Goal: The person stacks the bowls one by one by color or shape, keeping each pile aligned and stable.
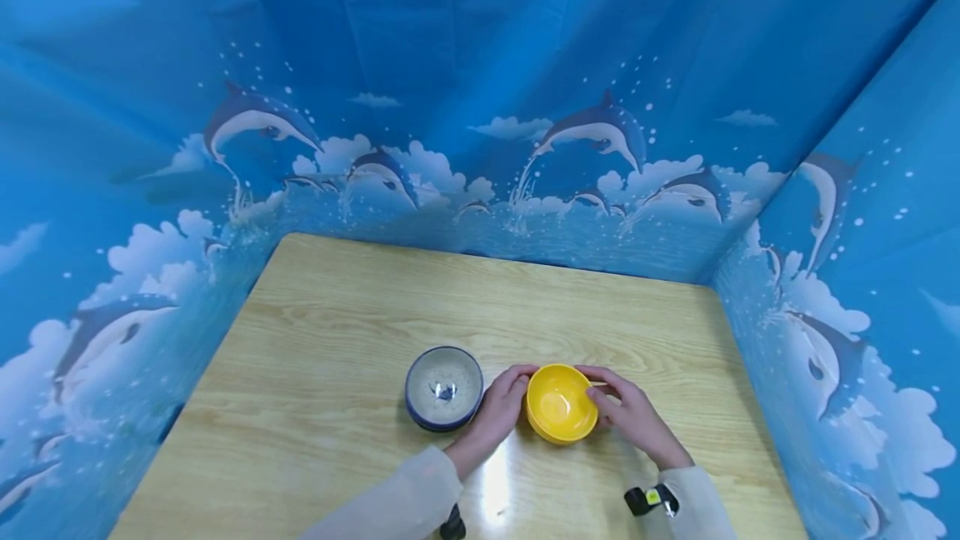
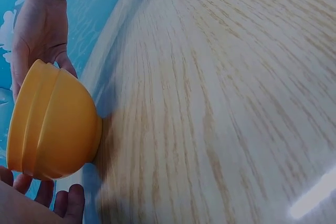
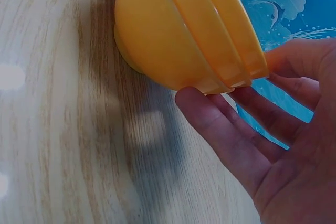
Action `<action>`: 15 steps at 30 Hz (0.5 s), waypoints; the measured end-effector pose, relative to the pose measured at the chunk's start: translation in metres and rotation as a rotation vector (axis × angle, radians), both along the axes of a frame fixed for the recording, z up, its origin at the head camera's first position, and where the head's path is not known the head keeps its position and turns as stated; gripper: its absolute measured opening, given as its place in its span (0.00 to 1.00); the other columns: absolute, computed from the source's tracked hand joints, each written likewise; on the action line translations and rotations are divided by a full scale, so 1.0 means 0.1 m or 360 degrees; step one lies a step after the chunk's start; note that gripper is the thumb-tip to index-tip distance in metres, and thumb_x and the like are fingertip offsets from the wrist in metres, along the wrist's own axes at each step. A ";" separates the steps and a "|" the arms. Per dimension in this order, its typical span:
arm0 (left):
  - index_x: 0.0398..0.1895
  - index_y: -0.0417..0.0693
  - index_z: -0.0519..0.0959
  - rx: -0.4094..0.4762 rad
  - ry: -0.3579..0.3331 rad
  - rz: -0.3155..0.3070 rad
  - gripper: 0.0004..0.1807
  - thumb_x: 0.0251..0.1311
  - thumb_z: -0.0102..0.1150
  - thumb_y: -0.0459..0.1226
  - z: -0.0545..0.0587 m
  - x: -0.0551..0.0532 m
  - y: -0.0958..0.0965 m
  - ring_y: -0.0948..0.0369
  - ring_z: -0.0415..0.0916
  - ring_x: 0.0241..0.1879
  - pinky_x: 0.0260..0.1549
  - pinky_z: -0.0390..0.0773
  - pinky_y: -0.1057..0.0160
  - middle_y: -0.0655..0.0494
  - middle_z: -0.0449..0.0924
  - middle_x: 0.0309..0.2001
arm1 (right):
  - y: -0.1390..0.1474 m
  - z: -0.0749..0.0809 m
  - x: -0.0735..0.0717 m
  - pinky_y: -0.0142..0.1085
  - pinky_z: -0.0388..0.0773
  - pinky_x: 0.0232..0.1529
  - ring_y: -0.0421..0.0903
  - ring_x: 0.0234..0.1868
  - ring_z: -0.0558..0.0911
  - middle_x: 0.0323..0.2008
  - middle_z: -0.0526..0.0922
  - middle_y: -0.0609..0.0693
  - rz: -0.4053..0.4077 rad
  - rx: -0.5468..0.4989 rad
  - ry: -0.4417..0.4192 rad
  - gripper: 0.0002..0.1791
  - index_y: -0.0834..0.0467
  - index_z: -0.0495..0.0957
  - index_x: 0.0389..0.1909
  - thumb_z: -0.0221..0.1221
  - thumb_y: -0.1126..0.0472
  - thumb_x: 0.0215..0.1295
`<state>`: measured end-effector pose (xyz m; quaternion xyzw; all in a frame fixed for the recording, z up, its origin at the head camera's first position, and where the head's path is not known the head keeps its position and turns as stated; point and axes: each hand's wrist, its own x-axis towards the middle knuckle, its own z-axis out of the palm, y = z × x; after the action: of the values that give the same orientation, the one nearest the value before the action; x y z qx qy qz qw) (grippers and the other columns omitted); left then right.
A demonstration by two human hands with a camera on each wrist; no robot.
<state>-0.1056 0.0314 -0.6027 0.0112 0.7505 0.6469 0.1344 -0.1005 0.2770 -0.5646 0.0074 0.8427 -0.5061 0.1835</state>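
Two yellow bowls (image 1: 561, 403), nested upright, sit right of the middle at the front of the table, between my two hands. My left hand (image 1: 504, 403) holds their left side; in the left wrist view its fingers (image 2: 43, 193) curve up beneath the stack's wall. On the opposite side my right hand (image 1: 626, 415) grips the stack. Its thumb meets the top rim in the right wrist view, while its fingers (image 3: 226, 129) reach along the outer wall. The stack's round foot stands close over the wood, with a shadow beside it.
A grey bowl (image 1: 446, 386) with a dark blue rim and a dark motif inside stands just left of my left hand. Beneath everything is a wood-grain table (image 1: 352, 290). Blue dolphin-print curtains (image 1: 465, 90) enclose its back and sides.
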 end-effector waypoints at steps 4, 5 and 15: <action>0.71 0.52 0.80 -0.0042 0.0044 0.0007 0.20 0.85 0.47 0.41 0.02 -0.01 0.00 0.49 0.76 0.71 0.76 0.73 0.41 0.52 0.81 0.69 | 0.01 0.02 0.00 0.38 0.92 0.46 0.56 0.65 0.80 0.74 0.76 0.58 -0.0014 0.0000 -0.0006 0.24 0.49 0.75 0.77 0.57 0.51 0.86; 0.71 0.52 0.80 -0.0057 0.0066 0.0010 0.20 0.84 0.48 0.40 0.03 -0.01 0.00 0.50 0.76 0.70 0.75 0.74 0.41 0.52 0.81 0.69 | 0.01 0.02 0.00 0.38 0.92 0.46 0.56 0.65 0.80 0.74 0.76 0.59 -0.0005 -0.0001 -0.0003 0.24 0.50 0.75 0.77 0.56 0.51 0.86; 0.73 0.66 0.77 -0.0156 0.0131 -0.0002 0.25 0.77 0.54 0.39 0.19 -0.02 -0.01 0.54 0.68 0.76 0.80 0.67 0.38 0.61 0.75 0.75 | 0.05 0.12 -0.05 0.42 0.93 0.50 0.60 0.68 0.80 0.76 0.75 0.61 0.0020 0.0009 0.0024 0.27 0.56 0.72 0.78 0.55 0.50 0.86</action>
<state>-0.1071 0.0301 -0.5839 0.0316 0.7862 0.6083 0.1043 -0.1054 0.2820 -0.5524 -0.0012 0.8455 -0.5026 0.1804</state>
